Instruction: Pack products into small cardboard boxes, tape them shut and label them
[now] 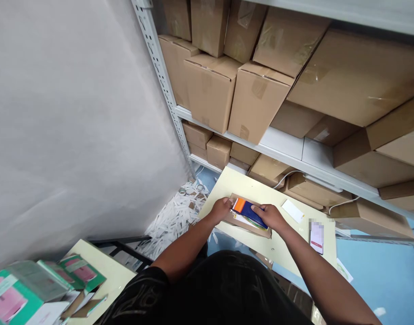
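Observation:
A small blue packet with an orange end lies on top of a flat brown cardboard box on a pale yellow table. My left hand grips the box's left end, fingers curled at the packet's orange end. My right hand is curled over the right side of the packet and box. White and green papers show under the packet.
A white card and a phone lie on the table to the right. Metal shelving full of cardboard boxes stands behind. Torn paper strips litter the blue floor. Green and pink boxes sit on a second table at lower left.

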The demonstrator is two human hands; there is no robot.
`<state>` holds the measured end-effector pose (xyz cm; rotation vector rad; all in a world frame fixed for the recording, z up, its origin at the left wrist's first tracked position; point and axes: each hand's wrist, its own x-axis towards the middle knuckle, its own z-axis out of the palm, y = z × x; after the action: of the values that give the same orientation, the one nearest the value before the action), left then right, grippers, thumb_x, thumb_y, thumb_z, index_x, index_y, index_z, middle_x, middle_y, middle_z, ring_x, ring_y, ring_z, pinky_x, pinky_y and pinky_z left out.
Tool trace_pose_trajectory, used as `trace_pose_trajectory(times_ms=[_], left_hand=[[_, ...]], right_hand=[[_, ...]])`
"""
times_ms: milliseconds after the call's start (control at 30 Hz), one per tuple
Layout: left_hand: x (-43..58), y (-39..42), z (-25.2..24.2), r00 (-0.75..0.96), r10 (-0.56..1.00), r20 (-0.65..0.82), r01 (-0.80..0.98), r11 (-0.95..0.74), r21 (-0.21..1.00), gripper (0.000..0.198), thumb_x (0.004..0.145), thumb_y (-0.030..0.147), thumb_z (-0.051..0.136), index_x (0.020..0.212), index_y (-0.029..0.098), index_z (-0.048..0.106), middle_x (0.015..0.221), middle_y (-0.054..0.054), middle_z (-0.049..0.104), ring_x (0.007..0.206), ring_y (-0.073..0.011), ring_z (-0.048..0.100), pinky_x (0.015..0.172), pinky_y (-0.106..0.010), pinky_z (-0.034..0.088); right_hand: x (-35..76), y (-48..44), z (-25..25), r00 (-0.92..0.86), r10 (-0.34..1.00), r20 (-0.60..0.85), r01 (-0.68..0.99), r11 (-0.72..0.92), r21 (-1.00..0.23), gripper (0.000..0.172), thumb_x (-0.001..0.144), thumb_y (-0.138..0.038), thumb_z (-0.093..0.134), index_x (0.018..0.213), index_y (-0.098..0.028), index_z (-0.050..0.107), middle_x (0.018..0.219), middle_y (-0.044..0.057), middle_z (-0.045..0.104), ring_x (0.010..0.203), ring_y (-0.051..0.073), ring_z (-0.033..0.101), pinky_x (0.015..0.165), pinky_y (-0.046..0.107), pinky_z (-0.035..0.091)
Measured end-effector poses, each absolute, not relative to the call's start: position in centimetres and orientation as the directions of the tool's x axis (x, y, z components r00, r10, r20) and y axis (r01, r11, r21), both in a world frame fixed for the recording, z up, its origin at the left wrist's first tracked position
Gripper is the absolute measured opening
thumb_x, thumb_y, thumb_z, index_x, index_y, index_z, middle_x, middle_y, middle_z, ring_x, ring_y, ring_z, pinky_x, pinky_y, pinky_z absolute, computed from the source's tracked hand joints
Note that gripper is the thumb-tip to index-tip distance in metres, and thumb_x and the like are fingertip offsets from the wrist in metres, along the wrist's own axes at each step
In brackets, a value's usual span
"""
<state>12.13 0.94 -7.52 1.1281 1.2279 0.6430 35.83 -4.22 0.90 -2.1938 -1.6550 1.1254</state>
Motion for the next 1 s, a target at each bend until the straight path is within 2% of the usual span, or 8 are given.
trace_pose_trajectory(times_ms=[100, 267, 400, 533, 667, 800, 900, 1000], left_hand=[[10.3, 1.8, -8.1, 0.196, 0.919, -0.343, 0.139, 0.320, 0.937, 0.039, 0.092, 0.054, 0.052, 0.085, 0.017, 0.065, 0.080, -0.005, 0.070, 0.072, -0.0166, 0.064, 0.068, -0.027, 0.054], [7.4, 2.3, -9.6, 0.131, 0.960, -0.247, 0.454, 0.163, 0.876, 0.039, 0.099, 0.045, 0.044, 0.082, 0.019, 0.066, 0.084, -0.008, 0.072, 0.078, -0.0199, 0.068, 0.074, -0.031, 0.054], [8.8, 1.7, -11.7, 0.130, 0.958, -0.257, 0.587, 0.134, 0.799, 0.033, 0.098, 0.034, 0.049, 0.075, 0.019, 0.067, 0.084, -0.011, 0.073, 0.090, -0.0245, 0.069, 0.084, -0.035, 0.050], [10.8, 1.3, -13.3, 0.184, 0.932, -0.312, 0.660, 0.118, 0.742, 0.035, 0.100, 0.035, 0.050, 0.078, 0.018, 0.072, 0.087, -0.012, 0.076, 0.088, -0.0252, 0.070, 0.083, -0.034, 0.050], [10.2, 1.8, -13.4, 0.189, 0.916, -0.355, 0.705, 0.125, 0.698, 0.032, 0.098, 0.038, 0.058, 0.108, 0.014, 0.077, 0.109, -0.016, 0.078, 0.108, -0.0289, 0.071, 0.096, -0.036, 0.049], [10.0, 2.3, -12.2, 0.189, 0.932, -0.310, 0.686, 0.101, 0.720, 0.048, 0.103, 0.039, 0.047, 0.142, 0.014, 0.061, 0.141, -0.016, 0.066, 0.132, -0.0271, 0.060, 0.111, -0.036, 0.043], [11.6, 2.3, -11.4, 0.296, 0.919, -0.260, 0.598, 0.034, 0.800, 0.055, 0.105, 0.042, 0.042, 0.154, 0.018, 0.049, 0.153, -0.012, 0.056, 0.140, -0.0243, 0.054, 0.116, -0.033, 0.039], [13.1, 2.2, -11.0, 0.342, 0.900, -0.269, 0.599, 0.012, 0.801, 0.062, 0.103, 0.043, 0.045, 0.159, 0.016, 0.041, 0.156, -0.016, 0.051, 0.142, -0.0292, 0.052, 0.116, -0.038, 0.039]], right_hand=[[37.0, -4.7, 2.0, 0.117, 0.869, -0.482, 0.755, -0.393, -0.525, 0.063, 0.088, -0.075, 0.051, 0.066, -0.020, 0.071, 0.062, 0.004, 0.070, 0.061, 0.018, 0.063, 0.057, 0.027, 0.037], [37.6, -5.2, 2.7, 0.112, 0.866, -0.487, 0.853, -0.335, -0.401, 0.064, 0.091, -0.076, 0.047, 0.072, -0.021, 0.076, 0.067, 0.006, 0.073, 0.066, 0.021, 0.066, 0.059, 0.028, 0.038], [36.6, -4.4, 1.8, 0.107, 0.867, -0.486, 0.926, -0.264, -0.268, 0.064, 0.094, -0.074, 0.043, 0.090, -0.023, 0.082, 0.084, 0.011, 0.078, 0.078, 0.024, 0.070, 0.064, 0.030, 0.040], [36.2, -3.5, 1.1, 0.114, 0.853, -0.509, 0.947, -0.248, -0.203, 0.067, 0.095, -0.075, 0.040, 0.103, -0.024, 0.082, 0.096, 0.013, 0.079, 0.087, 0.027, 0.072, 0.069, 0.031, 0.042], [36.1, -3.1, 1.2, 0.140, 0.832, -0.536, 0.946, -0.272, -0.175, 0.072, 0.094, -0.078, 0.038, 0.097, -0.021, 0.082, 0.095, 0.015, 0.079, 0.086, 0.028, 0.072, 0.068, 0.031, 0.043], [36.0, -2.8, 1.3, 0.142, 0.820, -0.555, 0.939, -0.289, -0.186, 0.074, 0.092, -0.080, 0.038, 0.097, -0.020, 0.082, 0.095, 0.016, 0.079, 0.084, 0.027, 0.072, 0.067, 0.031, 0.044], [36.1, -2.7, 1.4, 0.144, 0.813, -0.565, 0.936, -0.297, -0.189, 0.073, 0.091, -0.080, 0.044, 0.097, -0.018, 0.082, 0.095, 0.017, 0.079, 0.082, 0.027, 0.073, 0.066, 0.031, 0.045], [36.1, -2.4, 1.6, 0.139, 0.812, -0.567, 0.921, -0.317, -0.228, 0.069, 0.088, -0.078, 0.052, 0.097, -0.017, 0.082, 0.093, 0.018, 0.079, 0.079, 0.027, 0.073, 0.066, 0.031, 0.046]])
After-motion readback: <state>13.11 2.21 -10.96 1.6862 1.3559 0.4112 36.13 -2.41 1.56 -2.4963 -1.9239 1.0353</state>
